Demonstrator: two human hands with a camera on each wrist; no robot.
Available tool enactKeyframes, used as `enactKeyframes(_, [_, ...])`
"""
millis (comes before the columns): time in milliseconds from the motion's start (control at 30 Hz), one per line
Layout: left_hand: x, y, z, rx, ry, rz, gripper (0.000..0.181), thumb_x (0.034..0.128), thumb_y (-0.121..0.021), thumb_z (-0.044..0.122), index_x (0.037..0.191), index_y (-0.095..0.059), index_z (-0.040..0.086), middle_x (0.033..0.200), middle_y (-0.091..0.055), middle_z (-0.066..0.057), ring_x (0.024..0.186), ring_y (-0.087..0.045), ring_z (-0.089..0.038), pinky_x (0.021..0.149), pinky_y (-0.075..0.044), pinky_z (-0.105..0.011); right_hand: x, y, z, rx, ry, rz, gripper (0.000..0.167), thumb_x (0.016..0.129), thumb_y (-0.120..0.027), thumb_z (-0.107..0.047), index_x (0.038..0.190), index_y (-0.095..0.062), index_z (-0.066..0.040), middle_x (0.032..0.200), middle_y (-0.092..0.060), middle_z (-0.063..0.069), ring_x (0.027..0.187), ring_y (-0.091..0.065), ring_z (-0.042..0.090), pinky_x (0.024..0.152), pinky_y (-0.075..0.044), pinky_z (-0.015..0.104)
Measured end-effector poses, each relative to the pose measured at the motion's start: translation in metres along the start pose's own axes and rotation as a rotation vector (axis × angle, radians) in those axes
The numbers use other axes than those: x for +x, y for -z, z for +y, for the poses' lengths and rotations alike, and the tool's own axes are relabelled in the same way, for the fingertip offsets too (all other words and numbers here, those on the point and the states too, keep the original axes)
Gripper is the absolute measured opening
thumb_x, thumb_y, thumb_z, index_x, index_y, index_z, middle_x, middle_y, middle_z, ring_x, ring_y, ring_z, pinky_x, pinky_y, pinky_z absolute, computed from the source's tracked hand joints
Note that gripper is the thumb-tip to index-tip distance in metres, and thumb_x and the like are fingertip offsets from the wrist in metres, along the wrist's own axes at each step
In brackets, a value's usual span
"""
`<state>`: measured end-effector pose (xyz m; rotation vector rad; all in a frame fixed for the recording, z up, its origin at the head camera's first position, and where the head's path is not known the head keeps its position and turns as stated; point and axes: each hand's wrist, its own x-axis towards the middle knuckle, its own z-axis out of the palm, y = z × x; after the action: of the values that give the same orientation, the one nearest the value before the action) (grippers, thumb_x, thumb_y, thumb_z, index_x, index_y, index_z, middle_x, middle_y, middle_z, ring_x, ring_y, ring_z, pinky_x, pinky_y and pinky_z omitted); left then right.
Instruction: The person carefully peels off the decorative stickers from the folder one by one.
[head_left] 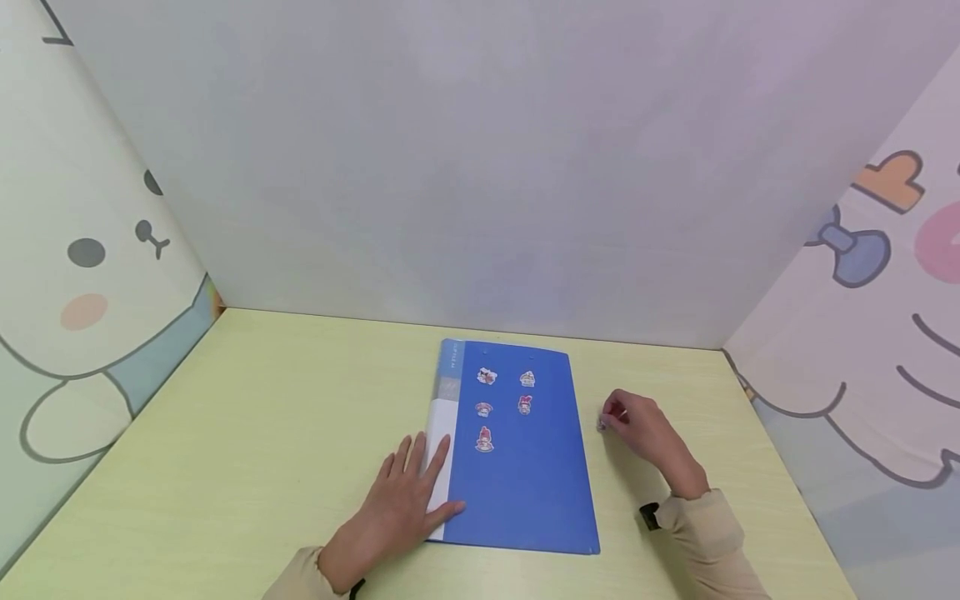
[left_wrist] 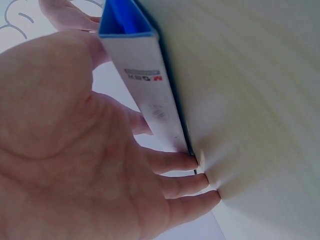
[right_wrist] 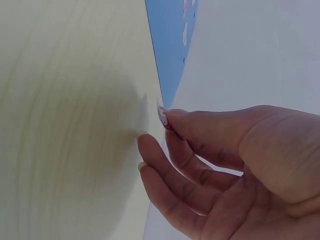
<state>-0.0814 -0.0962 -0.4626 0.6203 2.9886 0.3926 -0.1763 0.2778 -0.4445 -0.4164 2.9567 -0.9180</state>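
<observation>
A blue ring binder (head_left: 525,492) lies closed on the table, its white spine to the left. Several small cartoon stickers, among them one with a red top (head_left: 484,440), are stuck on the upper part of its cover. My left hand (head_left: 401,504) rests with spread fingers across the spine, thumb on the cover's lower left; in the left wrist view some fingertips touch the tabletop beside the spine (left_wrist: 150,95). To the right of the binder, my right hand (head_left: 645,429) pinches a small sticker (right_wrist: 163,117) between thumb and index finger, just above the table.
The pale yellow wood-grain table (head_left: 300,400) extends to both sides of the binder. A plain whitish wall (head_left: 480,167) stands behind it, with cartoon-printed panels (head_left: 82,250) at left and right. A black band (head_left: 649,516) shows at the right sleeve.
</observation>
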Motion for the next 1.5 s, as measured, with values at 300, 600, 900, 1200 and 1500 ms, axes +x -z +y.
enactKeyframes(300, [0.0, 0.003, 0.001, -0.003, -0.001, -0.001, 0.087, 0.0938, -0.064, 0.061, 0.158, -0.038, 0.007, 0.153, -0.039, -0.031, 0.139, -0.039, -0.053, 0.108, -0.039, -0.065, -0.002, 0.006, 0.006, -0.017, -0.019, -0.016, 0.007, 0.093, -0.071, 0.002, 0.093, -0.064, 0.001, 0.086, -0.067, 0.004, 0.081, -0.063, 0.021, 0.072, -0.053, 0.037])
enactKeyframes(600, [0.0, 0.001, 0.0, 0.001, -0.012, 0.015, 0.087, 0.0934, -0.065, 0.06, 0.157, -0.038, 0.007, 0.152, -0.04, -0.032, 0.138, -0.04, -0.053, 0.106, -0.041, -0.065, -0.003, 0.006, 0.008, -0.016, -0.03, -0.026, 0.007, 0.092, -0.071, 0.004, 0.092, -0.065, 0.001, 0.084, -0.068, 0.004, 0.079, -0.062, 0.019, 0.07, -0.052, 0.034])
enactKeyframes(900, [-0.001, 0.0, 0.0, 0.004, -0.014, 0.027, 0.088, 0.0931, -0.066, 0.06, 0.157, -0.038, 0.007, 0.152, -0.041, -0.032, 0.138, -0.041, -0.053, 0.106, -0.041, -0.065, -0.003, 0.005, 0.01, -0.03, -0.073, -0.011, 0.01, 0.093, -0.072, 0.001, 0.092, -0.062, 0.001, 0.086, -0.068, 0.006, 0.081, -0.065, 0.024, 0.069, -0.051, 0.038])
enactKeyframes(1200, [-0.002, 0.003, 0.001, 0.005, -0.016, 0.019, 0.087, 0.0938, -0.064, 0.061, 0.157, -0.038, 0.006, 0.152, -0.04, -0.032, 0.138, -0.041, -0.053, 0.106, -0.041, -0.064, -0.002, 0.004, 0.012, -0.047, -0.099, -0.004, 0.01, 0.093, -0.072, -0.001, 0.093, -0.062, 0.002, 0.089, -0.066, 0.01, 0.083, -0.065, 0.026, 0.069, -0.052, 0.039])
enactKeyframes(1500, [-0.001, 0.003, 0.001, -0.007, -0.019, 0.018, 0.087, 0.0941, -0.064, 0.06, 0.157, -0.039, 0.006, 0.151, -0.041, -0.032, 0.138, -0.041, -0.053, 0.106, -0.041, -0.065, -0.001, 0.003, 0.013, -0.055, -0.082, 0.001, 0.01, 0.093, -0.073, -0.001, 0.093, -0.063, 0.002, 0.089, -0.065, 0.01, 0.082, -0.064, 0.026, 0.069, -0.052, 0.039])
